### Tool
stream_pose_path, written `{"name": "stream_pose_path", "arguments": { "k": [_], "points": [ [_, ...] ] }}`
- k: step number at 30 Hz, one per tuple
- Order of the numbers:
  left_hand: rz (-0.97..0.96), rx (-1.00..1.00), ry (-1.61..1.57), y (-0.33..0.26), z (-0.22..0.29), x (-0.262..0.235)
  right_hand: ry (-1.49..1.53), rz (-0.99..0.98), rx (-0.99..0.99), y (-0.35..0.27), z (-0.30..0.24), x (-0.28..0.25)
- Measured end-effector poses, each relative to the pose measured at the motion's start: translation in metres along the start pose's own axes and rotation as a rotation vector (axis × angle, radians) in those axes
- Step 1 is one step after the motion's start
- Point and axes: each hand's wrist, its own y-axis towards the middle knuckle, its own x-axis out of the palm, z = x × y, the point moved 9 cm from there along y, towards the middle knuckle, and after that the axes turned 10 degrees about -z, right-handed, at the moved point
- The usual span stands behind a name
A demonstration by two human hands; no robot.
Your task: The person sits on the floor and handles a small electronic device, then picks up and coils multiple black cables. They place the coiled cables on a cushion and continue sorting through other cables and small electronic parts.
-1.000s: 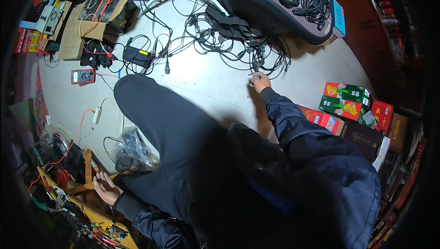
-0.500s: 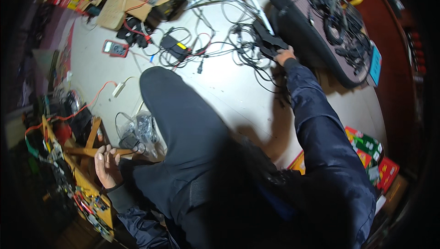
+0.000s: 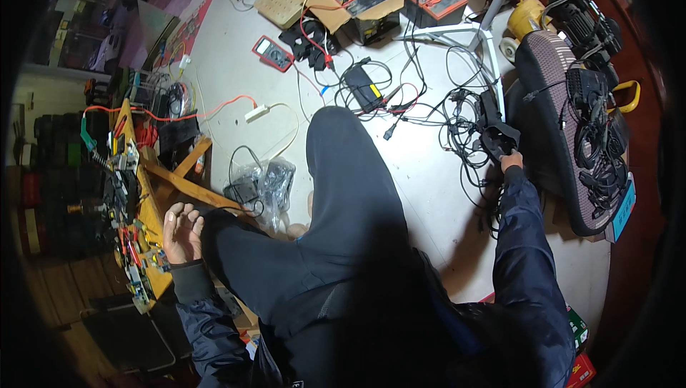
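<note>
My right hand (image 3: 511,161) reaches out to the right and is closed on the near end of a black curved piece (image 3: 500,136), whose exact kind I cannot make out. The piece lies against a tangle of black cables (image 3: 461,127) on the pale floor, beside a white metal stand leg (image 3: 491,66). My left hand (image 3: 184,234) is palm up near my left knee, its fingers loosely bent and apart, with nothing in it. Close by it are a wooden crossbar (image 3: 193,189) and a cluttered wooden bench edge (image 3: 148,224).
A padded seat (image 3: 554,131) heaped with black cables (image 3: 597,131) stands at right. Ahead lie a black adapter with a yellow label (image 3: 364,88), a red multimeter (image 3: 272,53) and an open cardboard box (image 3: 336,2). A white power strip (image 3: 256,113) and plastic bag (image 3: 275,191) are left of my knee.
My view has swung, so the floor things sit farther right and lower in the picture. My right hand stays on the black curved piece. My left hand remains raised and free.
</note>
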Motion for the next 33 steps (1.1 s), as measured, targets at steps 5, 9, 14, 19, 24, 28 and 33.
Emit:
{"name": "stream_pose_path", "arguments": {
  "k": [5,9,14,19,24,28,33],
  "points": [
    [-0.028,-0.005,-0.031,0.018,-0.012,0.023,0.296,0.3,-0.243,-0.104,-0.056,-0.094],
    [-0.085,-0.001,-0.068,0.031,-0.022,0.048,0.658,0.323,-0.404,-0.202,-0.115,-0.153],
    [-0.104,-0.005,-0.072,0.038,-0.028,0.069,1.091,0.11,-0.594,-0.266,-0.194,-0.162],
    [-0.154,0.001,-0.154,0.035,-0.033,0.069,1.316,-0.111,-0.601,-0.259,-0.272,-0.13],
    [-0.116,0.032,-0.214,0.024,-0.034,0.046,1.461,-0.003,-0.705,-0.192,-0.359,-0.166],
    [-0.069,0.059,-0.236,0.015,-0.037,0.03,0.786,0.383,-0.778,-0.136,-0.422,-0.249],
    [-0.068,0.076,-0.278,0.011,-0.041,0.027,0.454,0.405,-0.854,-0.104,-0.452,-0.259]
  ]
}}
